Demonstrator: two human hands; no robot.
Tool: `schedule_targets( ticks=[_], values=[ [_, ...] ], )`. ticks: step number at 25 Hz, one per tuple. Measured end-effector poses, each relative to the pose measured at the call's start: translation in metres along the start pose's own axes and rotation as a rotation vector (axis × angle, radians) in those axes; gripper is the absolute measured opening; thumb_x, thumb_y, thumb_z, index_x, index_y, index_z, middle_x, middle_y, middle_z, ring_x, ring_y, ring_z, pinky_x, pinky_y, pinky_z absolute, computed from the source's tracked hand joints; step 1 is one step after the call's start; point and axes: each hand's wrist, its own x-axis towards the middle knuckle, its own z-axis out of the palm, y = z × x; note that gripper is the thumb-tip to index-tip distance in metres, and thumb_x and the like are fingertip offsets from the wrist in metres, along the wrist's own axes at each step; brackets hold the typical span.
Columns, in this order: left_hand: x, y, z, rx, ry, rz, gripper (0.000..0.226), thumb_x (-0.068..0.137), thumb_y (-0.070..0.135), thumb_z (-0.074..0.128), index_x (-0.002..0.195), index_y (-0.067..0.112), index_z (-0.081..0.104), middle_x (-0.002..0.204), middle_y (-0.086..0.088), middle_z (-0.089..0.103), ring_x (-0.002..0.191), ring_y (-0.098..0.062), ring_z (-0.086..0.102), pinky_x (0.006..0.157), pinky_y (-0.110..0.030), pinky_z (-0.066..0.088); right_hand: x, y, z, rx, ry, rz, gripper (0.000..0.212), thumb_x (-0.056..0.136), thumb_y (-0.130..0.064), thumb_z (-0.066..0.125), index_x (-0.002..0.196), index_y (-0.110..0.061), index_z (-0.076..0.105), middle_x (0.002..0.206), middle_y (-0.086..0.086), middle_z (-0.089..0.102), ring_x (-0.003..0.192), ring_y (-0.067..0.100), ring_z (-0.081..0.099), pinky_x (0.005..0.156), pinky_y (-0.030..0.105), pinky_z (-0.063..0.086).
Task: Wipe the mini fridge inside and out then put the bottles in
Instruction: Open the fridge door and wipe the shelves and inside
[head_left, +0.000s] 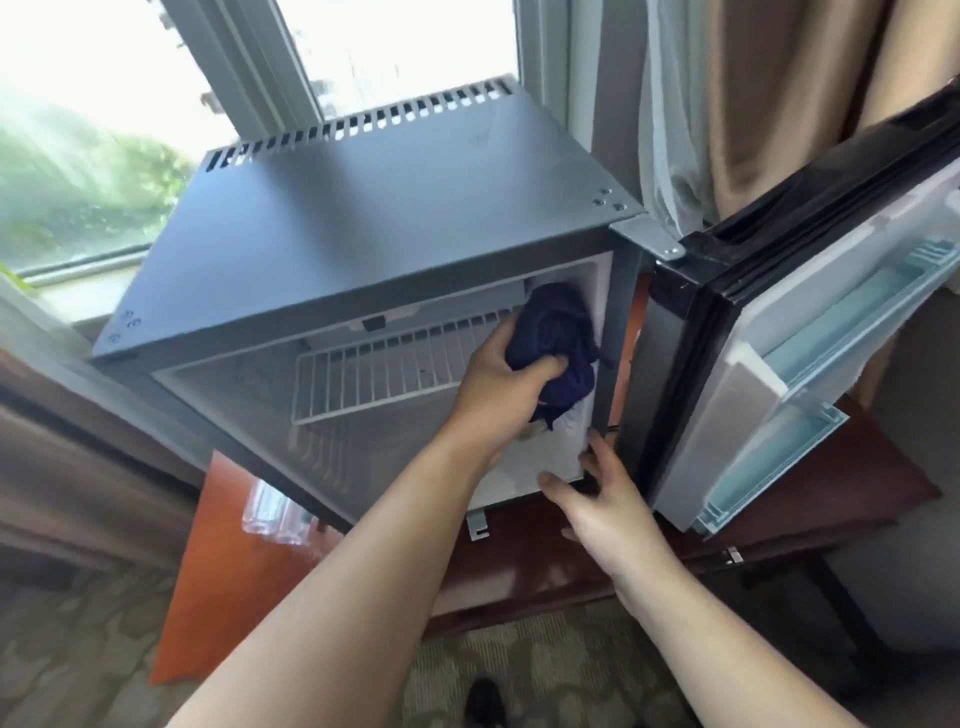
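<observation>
A grey mini fridge (374, 208) stands on a wooden table, its door (810, 364) swung open to the right. My left hand (498, 384) reaches inside and grips a bunched dark blue cloth (558, 343), held against the white inner right wall above the wire shelf (395, 369). My right hand (608, 504) rests with straight fingers on the lower front edge of the fridge's right wall. Clear plastic bottles (275, 512) lie on the table to the left of the fridge, partly hidden by it.
The reddish-brown table (223, 571) ends at a front edge above patterned carpet. A window sits behind the fridge; beige curtains (769, 104) hang at the right behind the open door. Door shelves (841, 312) jut out to the right.
</observation>
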Motion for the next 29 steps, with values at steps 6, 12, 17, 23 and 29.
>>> schedule_targets(
  ticks=[6, 12, 17, 23, 29],
  values=[
    [-0.053, -0.033, -0.002, -0.036, 0.008, -0.025, 0.062, 0.085, -0.01, 0.074, 0.13, 0.032, 0.064, 0.121, 0.018, 0.073, 0.118, -0.001, 0.066, 0.095, -0.016, 0.052, 0.03, 0.014, 0.005, -0.038, 0.013, -0.247, 0.047, 0.084, -0.008, 0.081, 0.124, -0.023, 0.062, 0.115, -0.012, 0.067, 0.106, 0.0, 0.065, 0.09, 0.009, 0.048],
    [-0.11, -0.092, -0.036, -0.063, 0.076, -0.25, 0.054, 0.089, -0.001, 0.072, 0.13, 0.032, 0.064, 0.125, 0.009, 0.073, 0.119, -0.011, 0.068, 0.106, -0.037, 0.054, 0.025, 0.074, 0.001, 0.004, -0.094, 0.049, 0.012, 0.101, -0.012, 0.059, 0.103, -0.019, 0.069, 0.104, 0.013, 0.074, 0.087, 0.01, 0.07, 0.074, 0.014, 0.05],
    [-0.13, -0.117, -0.079, 0.008, 0.055, -0.335, 0.066, 0.092, 0.012, 0.075, 0.148, 0.034, 0.047, 0.133, 0.011, 0.067, 0.121, -0.005, 0.065, 0.108, -0.039, 0.052, 0.012, 0.067, 0.047, 0.528, -0.182, 0.396, 0.036, 0.105, -0.034, 0.048, 0.132, -0.014, 0.06, 0.123, 0.016, 0.072, 0.111, 0.034, 0.07, 0.082, 0.046, 0.058],
    [-0.14, -0.136, -0.131, -0.007, -0.192, -0.353, 0.099, 0.081, 0.03, 0.071, 0.156, 0.055, 0.012, 0.143, 0.016, 0.055, 0.12, -0.002, 0.065, 0.098, -0.023, 0.054, 0.021, 0.037, 0.111, 0.205, -0.118, 0.304, 0.045, 0.089, -0.021, 0.077, 0.13, -0.022, 0.06, 0.115, 0.007, 0.075, 0.1, 0.027, 0.075, 0.087, 0.051, 0.061],
    [-0.134, -0.149, -0.205, 0.005, 0.11, -0.388, 0.07, 0.086, 0.032, 0.066, 0.148, 0.047, 0.038, 0.129, 0.014, 0.068, 0.109, -0.001, 0.071, 0.099, -0.034, 0.057, 0.073, -0.007, 0.189, 0.28, -0.095, 0.18, 0.038, 0.091, -0.012, 0.073, 0.127, -0.016, 0.062, 0.116, 0.011, 0.074, 0.098, 0.028, 0.075, 0.07, 0.038, 0.06]
  ],
)
